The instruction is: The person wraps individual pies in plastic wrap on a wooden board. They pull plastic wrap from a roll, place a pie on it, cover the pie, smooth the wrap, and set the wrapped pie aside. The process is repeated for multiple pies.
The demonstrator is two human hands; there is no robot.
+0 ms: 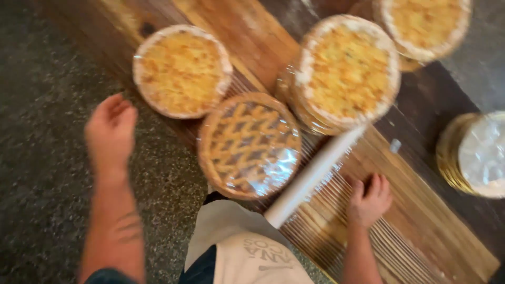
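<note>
My left hand (pixel 109 131) hangs over the dark speckled floor with fingers loosely apart, holding nothing, just left of a crumb-topped pie (pixel 181 69). A lattice-topped tart (pixel 248 144) under shiny clear film sits at the wooden table's edge. A roll of cling film (pixel 310 176) lies slanted beside it, with a sheet of film (pixel 336 210) pulled out over the wood. My right hand (pixel 369 200) presses flat on that sheet, right of the roll.
A stack of wrapped crumb pies (pixel 344 73) stands behind the roll, another pie (pixel 423 26) at the top right. A stack of gold discs with a white top (pixel 473 155) sits at the right. My white apron (pixel 247 247) shows below the wooden table (pixel 252 37).
</note>
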